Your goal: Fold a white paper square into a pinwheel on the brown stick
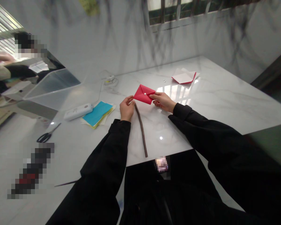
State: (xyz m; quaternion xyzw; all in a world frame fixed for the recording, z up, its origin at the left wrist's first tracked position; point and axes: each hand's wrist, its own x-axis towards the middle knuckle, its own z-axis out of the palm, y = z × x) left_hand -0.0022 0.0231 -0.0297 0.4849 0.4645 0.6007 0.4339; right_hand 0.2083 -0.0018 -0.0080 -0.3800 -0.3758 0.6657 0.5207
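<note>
A folded red paper [144, 93] with a small shiny stud at its centre is held just above the white marble table [220, 100]. My left hand [126, 108] pinches its left corner. My right hand [162, 101] pinches its right edge. Both hands are closed on the paper. A thin brown stick [141, 129] lies on the table below the paper, running from my left hand toward the table's near edge.
A second red and white folded paper [184, 76] lies farther back, with two tiny studs [164, 80] near it. To the left lie a stack of coloured sheets [97, 114], a white device [78, 111], scissors [46, 135] and a clear box [51, 87]. Another person sits far left.
</note>
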